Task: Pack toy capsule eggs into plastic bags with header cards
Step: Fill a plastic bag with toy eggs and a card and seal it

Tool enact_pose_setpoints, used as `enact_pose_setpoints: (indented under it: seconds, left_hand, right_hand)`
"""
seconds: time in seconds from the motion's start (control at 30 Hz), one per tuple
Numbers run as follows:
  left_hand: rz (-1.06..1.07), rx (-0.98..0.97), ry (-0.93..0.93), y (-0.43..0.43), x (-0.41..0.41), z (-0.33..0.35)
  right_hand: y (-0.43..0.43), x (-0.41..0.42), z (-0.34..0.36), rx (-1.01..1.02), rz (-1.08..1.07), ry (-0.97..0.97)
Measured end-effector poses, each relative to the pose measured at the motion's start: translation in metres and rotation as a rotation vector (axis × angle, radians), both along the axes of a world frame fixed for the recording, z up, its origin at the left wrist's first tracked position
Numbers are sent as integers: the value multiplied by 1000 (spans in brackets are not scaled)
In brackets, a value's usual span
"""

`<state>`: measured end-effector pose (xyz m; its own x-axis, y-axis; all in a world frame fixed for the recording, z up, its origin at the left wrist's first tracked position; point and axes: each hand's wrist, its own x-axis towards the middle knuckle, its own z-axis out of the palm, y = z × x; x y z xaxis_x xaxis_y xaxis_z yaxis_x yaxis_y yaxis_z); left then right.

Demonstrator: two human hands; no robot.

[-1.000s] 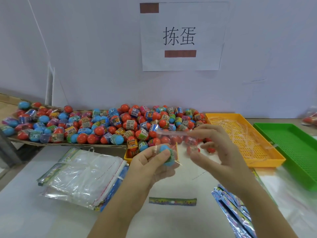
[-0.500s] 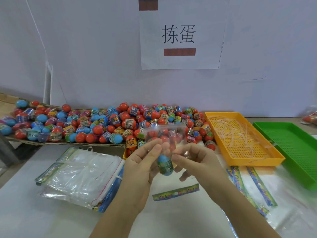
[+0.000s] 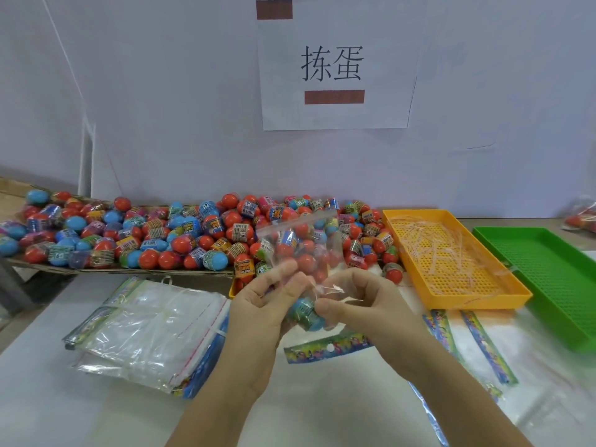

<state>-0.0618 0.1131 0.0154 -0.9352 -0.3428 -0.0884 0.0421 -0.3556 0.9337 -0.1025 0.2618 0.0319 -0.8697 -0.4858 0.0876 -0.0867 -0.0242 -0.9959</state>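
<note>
Holding both hands close together at centre, left hand (image 3: 261, 304) and right hand (image 3: 361, 304) each pinching the lower part of 1 clear plastic bag (image 3: 300, 243). Cradling 1 blue capsule egg (image 3: 306, 314) between the 2 thumbs, down at the bag's bottom end, seemingly inside the film, though not seeing that clearly. Pointing the bag's mouth up and away, towards the egg pile (image 3: 161, 233).

Risking a slip here: slick film plus a round egg, so easing either pinch could be sending it rolling across the table. Also risking a crumpled mouth from squeezing too hard, making the header harder to fit.

Curling the left fingers over the bag, thumb pressing in; angling the right thumb across to meet it, forearms converging from below.

Hovering just above 1 header card (image 3: 325, 348) lying flat. Leaving a stack of empty bags (image 3: 154, 327) to the left, an orange tray (image 3: 512, 293) and a green tray (image 3: 580, 337) to the right.
</note>
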Motion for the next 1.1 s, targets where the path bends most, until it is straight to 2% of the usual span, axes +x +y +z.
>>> enact_pose_setpoints:
  seconds: [0.07,0.17,0.27,0.37,0.4,0.43,0.5,0.53,0.57,0.63,0.7,0.8,0.93,1.1]
  left_hand:
    - [-61,49,-26,-1,-2,1]
    - [-176,-10,-13,-1,1,1]
    - [-146,21,-1,-3,3,0]
    - [-63,53,-32,-4,0,-1]
    - [-48,57,-41,-3,0,1]
    - [-40,67,-36,-2,0,1]
    - [-21,134,-51,0,0,1]
    - [-11,181,-91,2,0,1]
    - [-9,229,-118,2,-1,0]
    - [-39,298,-141,4,1,2]
    - [-94,292,-100,5,3,5]
    - [-148,183,-52,7,6,6]
    - [-105,26,-57,5,3,1]
    - [-84,-46,-21,4,5,0]
  right_hand:
    - [1,-1,0,-75,-35,5]
    - [4,-3,0,-118,-34,16]
    - [7,-4,5,-96,4,8]
    - [21,-18,7,-114,-184,19]
    - [27,-25,5,-50,-319,109]
    - [34,-33,0,127,-476,256]
    - [45,-48,-15,750,-682,554]
    - [47,-54,-25,1043,-693,616]
    - [49,-59,-33,1247,-657,614]
    - [49,-66,-48,1456,-541,587]
    - [48,-70,-53,1516,-520,611]
    - [45,-69,-49,1498,-590,658]
    - [45,-65,-45,1493,-620,635]
    - [46,-61,-41,1594,-638,625]
